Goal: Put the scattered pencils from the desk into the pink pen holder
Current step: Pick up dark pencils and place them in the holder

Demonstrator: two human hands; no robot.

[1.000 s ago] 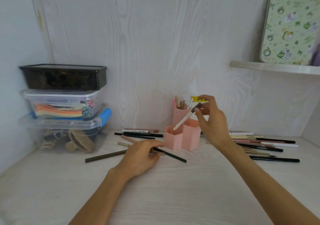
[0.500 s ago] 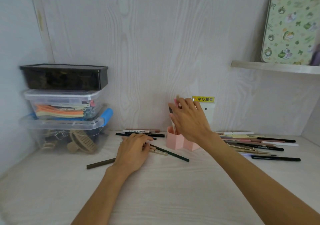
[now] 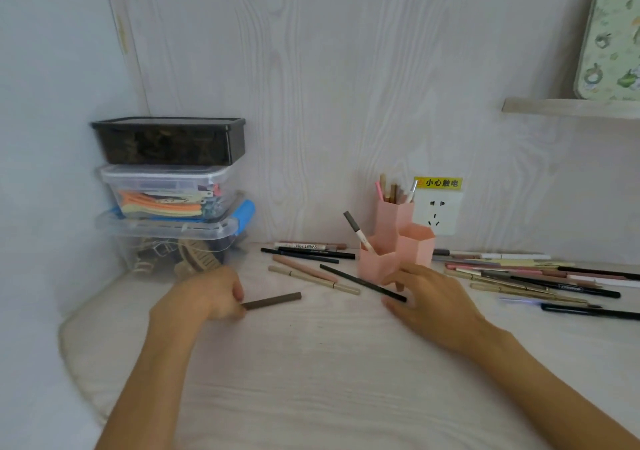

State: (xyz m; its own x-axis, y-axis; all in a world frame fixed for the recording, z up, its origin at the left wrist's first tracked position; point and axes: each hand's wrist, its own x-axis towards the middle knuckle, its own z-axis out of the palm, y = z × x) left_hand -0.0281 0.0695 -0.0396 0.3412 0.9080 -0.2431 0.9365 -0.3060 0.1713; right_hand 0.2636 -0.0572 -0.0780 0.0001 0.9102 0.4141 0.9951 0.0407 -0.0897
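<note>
On the bench (image 3: 346, 363) | pink pen holder (image 3: 398, 252) at back wall, several pencils already in | loose pencils (image 3: 540, 276) both sides, right pile cut off | left hand (image 3: 204, 293) grip pinching brown pencil (image 3: 273, 300), likely lifting | right hand (image 3: 426, 293) fingers spread over black pencil (image 3: 363, 282), contact unclear.
</note>
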